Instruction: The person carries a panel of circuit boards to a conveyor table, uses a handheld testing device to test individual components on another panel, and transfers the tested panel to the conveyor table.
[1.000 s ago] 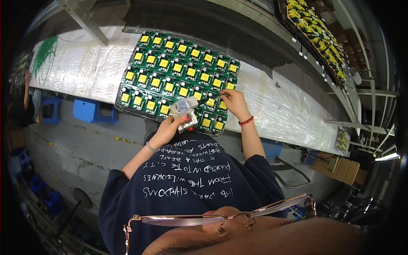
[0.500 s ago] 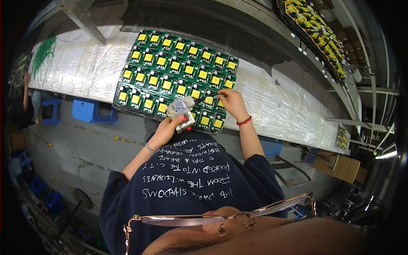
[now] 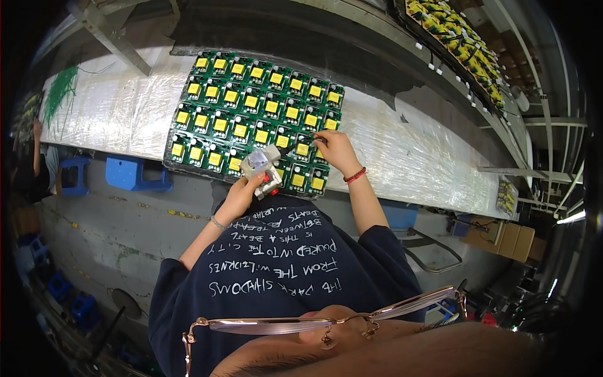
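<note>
My left hand [image 3: 239, 196] is closed around a pale grey boxy device [image 3: 257, 164] with a clear cover and red parts. A dark, thin piece [image 3: 290, 149] runs from the device's far right end toward my right hand [image 3: 337, 154]. The fingertips of that hand are pinched together on this dark piece, whose exact kind is too small to make out. Both hands are over the near right part of a block of green circuit boards [image 3: 251, 118], set in rows, each with a yellow block on it. The device hides some of the boards.
The boards lie on a bench wrapped in clear film [image 3: 402, 160]. Green wires [image 3: 61, 100] lie at the bench's far left, near another person's arm [image 3: 38, 141]. A blue stool [image 3: 135, 174] stands below the front edge. More yellow-topped parts with cables [image 3: 458, 44] sit at upper right.
The boards, device and both hands appear slightly farther left in the view. The right fingers stay pinched by the dark piece, and the left hand keeps its hold on the device.
</note>
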Available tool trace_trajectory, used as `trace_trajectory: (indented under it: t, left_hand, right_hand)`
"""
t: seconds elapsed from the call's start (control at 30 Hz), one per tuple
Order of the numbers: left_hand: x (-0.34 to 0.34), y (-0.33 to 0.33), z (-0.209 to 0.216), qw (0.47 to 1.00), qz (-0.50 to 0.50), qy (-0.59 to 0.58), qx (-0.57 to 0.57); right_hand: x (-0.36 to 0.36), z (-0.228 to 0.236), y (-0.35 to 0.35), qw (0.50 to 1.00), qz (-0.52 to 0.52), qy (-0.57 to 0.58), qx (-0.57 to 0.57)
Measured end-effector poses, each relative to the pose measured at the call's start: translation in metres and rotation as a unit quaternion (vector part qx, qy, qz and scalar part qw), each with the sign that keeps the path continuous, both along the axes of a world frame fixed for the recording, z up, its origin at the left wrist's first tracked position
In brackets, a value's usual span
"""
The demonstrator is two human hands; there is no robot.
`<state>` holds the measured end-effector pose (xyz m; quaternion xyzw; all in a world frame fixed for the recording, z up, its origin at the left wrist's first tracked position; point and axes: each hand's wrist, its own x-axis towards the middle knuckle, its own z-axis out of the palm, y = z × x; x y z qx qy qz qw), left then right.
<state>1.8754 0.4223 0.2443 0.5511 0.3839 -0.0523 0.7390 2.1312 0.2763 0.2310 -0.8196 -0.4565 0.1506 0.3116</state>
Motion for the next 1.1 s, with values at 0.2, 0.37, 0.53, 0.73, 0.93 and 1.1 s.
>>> trace_trajectory:
  t: [0.2, 0.37, 0.53, 0.73, 0.93, 1.1]
  left_hand:
    - [0.000, 0.007, -0.001, 0.999, 0.017, 0.029, -0.017]
    - [0.003, 0.011, 0.009, 0.999, -0.008, 0.019, -0.027]
    - [0.005, 0.015, 0.008, 0.998, -0.022, 0.032, -0.044]
    - [0.008, 0.007, 0.015, 0.999, 0.019, -0.024, 0.015]
    - [0.006, 0.012, 0.008, 0.999, 0.009, -0.023, 0.035]
    - [0.000, 0.011, 0.011, 1.000, -0.012, 0.023, -0.011]
  right_hand:
    - [0.001, 0.000, 0.006, 1.000, 0.014, -0.019, 0.001]
    - [-0.002, 0.008, 0.003, 1.000, -0.009, 0.022, -0.018]
    - [0.000, 0.012, 0.005, 0.999, -0.012, 0.022, 0.027]
    - [0.001, 0.004, 0.001, 0.999, -0.010, 0.036, 0.008]
    - [0.000, 0.004, -0.001, 1.000, -0.001, 0.004, -0.023]
    - [-0.008, 0.018, -0.001, 1.000, 0.006, -0.019, 0.009]
